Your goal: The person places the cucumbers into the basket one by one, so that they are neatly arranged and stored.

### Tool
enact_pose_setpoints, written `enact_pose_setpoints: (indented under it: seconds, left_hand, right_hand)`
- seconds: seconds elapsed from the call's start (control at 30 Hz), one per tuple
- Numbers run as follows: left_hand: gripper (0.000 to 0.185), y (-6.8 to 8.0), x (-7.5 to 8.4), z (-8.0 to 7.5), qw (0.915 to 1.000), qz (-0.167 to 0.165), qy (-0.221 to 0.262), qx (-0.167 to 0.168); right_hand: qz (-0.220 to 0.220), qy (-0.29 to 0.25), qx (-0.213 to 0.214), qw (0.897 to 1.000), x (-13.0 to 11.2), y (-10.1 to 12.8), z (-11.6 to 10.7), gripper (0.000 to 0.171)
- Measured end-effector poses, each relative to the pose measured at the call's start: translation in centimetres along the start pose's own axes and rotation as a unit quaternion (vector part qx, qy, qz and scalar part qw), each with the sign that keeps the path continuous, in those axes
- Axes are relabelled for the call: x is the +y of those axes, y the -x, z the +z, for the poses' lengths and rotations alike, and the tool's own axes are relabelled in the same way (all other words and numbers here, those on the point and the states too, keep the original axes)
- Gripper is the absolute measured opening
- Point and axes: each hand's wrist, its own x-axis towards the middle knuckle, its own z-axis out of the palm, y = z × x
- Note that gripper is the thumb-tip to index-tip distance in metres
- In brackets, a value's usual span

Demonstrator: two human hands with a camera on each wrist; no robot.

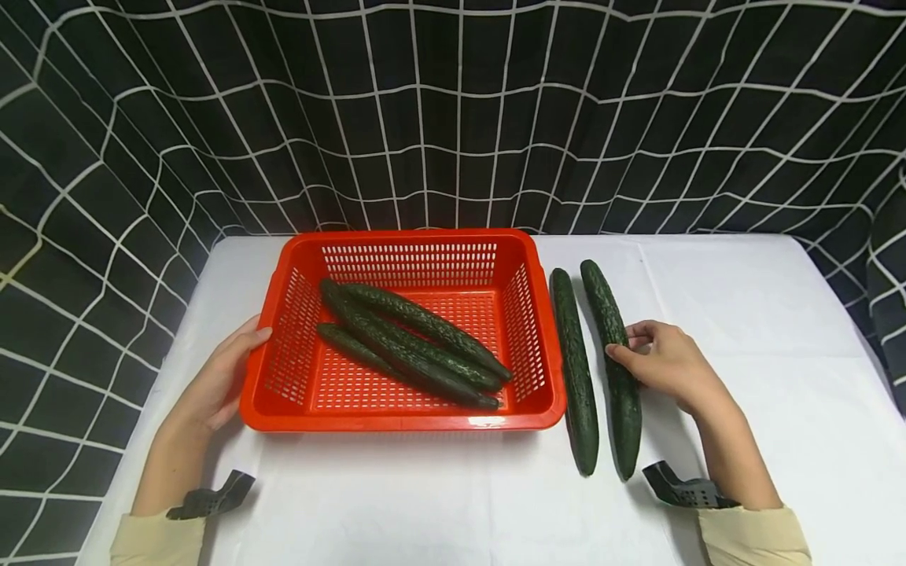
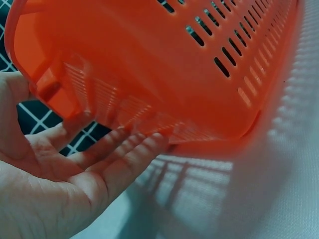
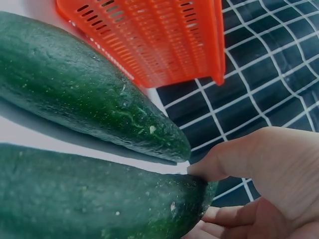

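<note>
The right hand (image 1: 665, 362) is pinching the outer cucumber (image 1: 614, 369) near its middle, with the thumb on top and the fingers curling under it. This cucumber is lying on the white tabletop (image 1: 750, 330), toward the right edge, just beside a second cucumber (image 1: 575, 369) that is lying next to the red basket (image 1: 403, 413). The left hand (image 1: 222, 377) is spread flat and is touching the basket's left wall, and more cucumbers (image 1: 410, 346) are lying inside the basket.
</note>
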Motion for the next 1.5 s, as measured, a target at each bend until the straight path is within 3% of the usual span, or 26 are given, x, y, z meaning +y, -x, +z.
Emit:
enact_pose_setpoints:
  seconds: [0.2,0.5,0.83,1.23,1.5]
  left_hand:
    - [0.051,-0.3,0.1,0.1,0.9996,0.008,0.021,-0.017]
    - [0.059,0.1,0.1,0.0,1.0000,0.002,0.008,-0.001]
    - [0.050,0.1,0.3,-0.3,0.9998,-0.001,0.019,0.001]
    - [0.051,-0.1,0.1,-0.2,0.9998,-0.006,0.016,0.011]
    - [0.060,0.0,-0.2,0.0,0.9998,-0.008,0.009,0.017]
  right_hand:
    - [-0.004,0.004,0.005,1.000,0.3,-0.2,-0.3,0.059]
    - [-0.005,-0.007,0.008,1.000,0.4,-0.2,0.4,0.059]
    - [-0.006,-0.006,0.010,1.000,0.1,-0.3,0.7,0.060]
    - [-0.007,-0.003,0.010,1.000,0.3,-0.6,0.6,0.060]
    - [-0.007,-0.005,0.007,1.000,0.3,-0.8,0.6,0.059]
